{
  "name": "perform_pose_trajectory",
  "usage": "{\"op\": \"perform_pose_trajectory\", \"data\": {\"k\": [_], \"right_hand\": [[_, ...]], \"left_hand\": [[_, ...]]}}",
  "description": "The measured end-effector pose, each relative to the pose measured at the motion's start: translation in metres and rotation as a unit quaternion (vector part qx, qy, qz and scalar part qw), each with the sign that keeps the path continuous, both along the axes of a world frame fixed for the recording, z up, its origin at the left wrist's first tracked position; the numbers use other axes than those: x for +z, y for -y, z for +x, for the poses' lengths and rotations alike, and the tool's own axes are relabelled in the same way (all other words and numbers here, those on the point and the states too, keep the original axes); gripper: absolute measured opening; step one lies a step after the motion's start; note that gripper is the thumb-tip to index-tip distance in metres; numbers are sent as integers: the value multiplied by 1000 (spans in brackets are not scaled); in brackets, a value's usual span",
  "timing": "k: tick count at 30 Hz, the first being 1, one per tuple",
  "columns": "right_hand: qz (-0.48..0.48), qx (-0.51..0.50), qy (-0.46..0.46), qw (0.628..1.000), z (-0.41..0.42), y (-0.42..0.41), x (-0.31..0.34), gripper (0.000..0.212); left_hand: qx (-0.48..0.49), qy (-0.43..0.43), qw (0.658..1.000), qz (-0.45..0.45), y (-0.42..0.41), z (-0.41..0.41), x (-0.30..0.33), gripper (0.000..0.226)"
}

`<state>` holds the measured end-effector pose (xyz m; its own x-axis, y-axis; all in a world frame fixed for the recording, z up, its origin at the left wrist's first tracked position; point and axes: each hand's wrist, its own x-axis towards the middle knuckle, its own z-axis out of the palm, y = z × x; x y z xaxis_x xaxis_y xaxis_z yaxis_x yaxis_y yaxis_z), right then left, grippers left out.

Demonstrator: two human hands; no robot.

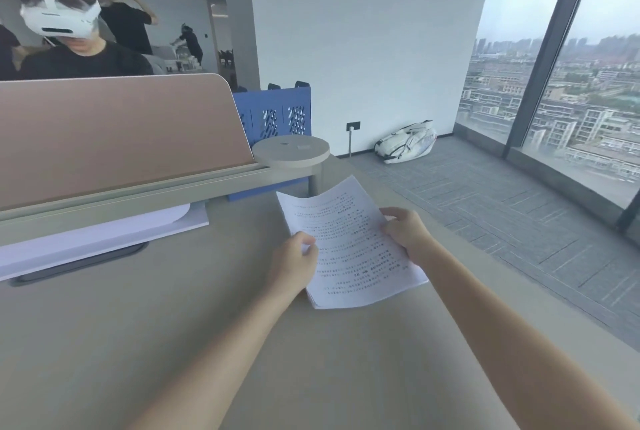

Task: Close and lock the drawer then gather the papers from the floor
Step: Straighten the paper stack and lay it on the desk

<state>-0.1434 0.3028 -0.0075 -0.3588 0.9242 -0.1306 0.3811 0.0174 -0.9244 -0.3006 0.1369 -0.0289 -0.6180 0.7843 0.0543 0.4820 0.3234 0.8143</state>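
A stack of printed white papers (349, 246) is held over the beige desk top (173, 343), its near edge resting on the desk. My left hand (294, 263) grips the stack's left edge with the thumb on top. My right hand (407, 230) pinches the right edge. The far corner of the sheets curls upward. No drawer shows in this view.
A pink desk divider (114, 135) runs along the back, with a round beige shelf (291, 150) at its end and a white board over a dark pad (93, 246) beneath. A person wearing a white headset sits beyond it. A blue crate (277, 117), a white bag (405, 142) and grey carpet lie right.
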Motion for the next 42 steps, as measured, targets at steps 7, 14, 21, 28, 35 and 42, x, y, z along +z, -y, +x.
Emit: {"op": "perform_pose_trajectory", "data": {"k": [7,14,21,28,35,42], "right_hand": [[35,-44,21,998,3,-47,-14,28],[112,-32,122,986,2,-72,-20,30],[187,-5,217,958,-9,-79,-25,36],[309,19,369,876,-16,-70,-31,17],[372,46,456,807,-18,-64,-30,28],[387,68,495,775,-24,-61,-27,26]], "left_hand": [[-6,-70,997,-42,-35,9,-5,39],[11,-185,978,-94,-57,15,-13,34],[13,-304,946,-110,-64,11,-23,17],[-4,-350,931,-101,-68,8,-31,15],[-12,-359,928,-97,-70,6,-33,17],[-21,-349,930,-115,-69,6,-26,14]]}}
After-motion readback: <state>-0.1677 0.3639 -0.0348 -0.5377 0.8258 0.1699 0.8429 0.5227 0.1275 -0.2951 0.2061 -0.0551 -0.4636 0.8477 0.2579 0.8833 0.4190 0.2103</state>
